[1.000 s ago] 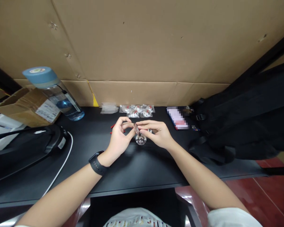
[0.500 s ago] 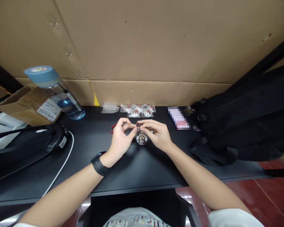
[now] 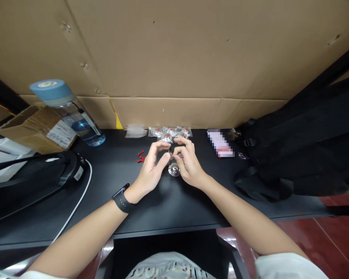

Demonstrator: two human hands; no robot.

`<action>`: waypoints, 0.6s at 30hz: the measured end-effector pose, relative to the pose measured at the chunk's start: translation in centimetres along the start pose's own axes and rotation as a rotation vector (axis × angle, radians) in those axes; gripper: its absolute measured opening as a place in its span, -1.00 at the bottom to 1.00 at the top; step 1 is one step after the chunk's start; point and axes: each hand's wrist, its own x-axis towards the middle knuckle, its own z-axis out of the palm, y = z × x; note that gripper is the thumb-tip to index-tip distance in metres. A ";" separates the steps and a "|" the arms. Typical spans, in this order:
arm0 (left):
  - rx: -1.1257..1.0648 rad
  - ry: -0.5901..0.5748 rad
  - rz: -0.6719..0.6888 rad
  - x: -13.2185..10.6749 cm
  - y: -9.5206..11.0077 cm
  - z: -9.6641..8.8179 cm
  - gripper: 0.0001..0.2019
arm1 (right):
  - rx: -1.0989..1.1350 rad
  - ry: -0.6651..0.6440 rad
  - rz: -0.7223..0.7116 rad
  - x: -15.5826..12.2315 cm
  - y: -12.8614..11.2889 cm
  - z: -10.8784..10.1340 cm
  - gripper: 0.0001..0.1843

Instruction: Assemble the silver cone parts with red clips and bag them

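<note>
Head view: at frame centre, thin metal disc clamped on edge in left hand, between thumb and fingers. Right hand alongside, thumb and fingertips together against disc; anything pinched there too small to tell. Just below, second metal disc near black tabletop. Left of centre, small red pieces.
</note>
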 end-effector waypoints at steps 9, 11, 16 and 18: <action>0.382 -0.057 0.151 0.6 1.2 -0.8 -0.64 | 0.069 -0.068 0.017 -0.1 -0.7 -1.1 -0.85; 0.531 -0.025 0.201 0.6 1.6 -0.9 -0.63 | 0.136 -0.095 0.037 0.0 -0.9 -1.3 -0.81; 0.778 0.023 0.405 0.5 1.5 -1.3 -0.66 | 0.446 -0.163 0.146 0.3 -1.0 -1.1 -0.71; 0.836 0.025 0.474 0.6 1.1 -1.6 -0.67 | 0.531 -0.184 0.177 0.4 -0.8 -1.1 -0.68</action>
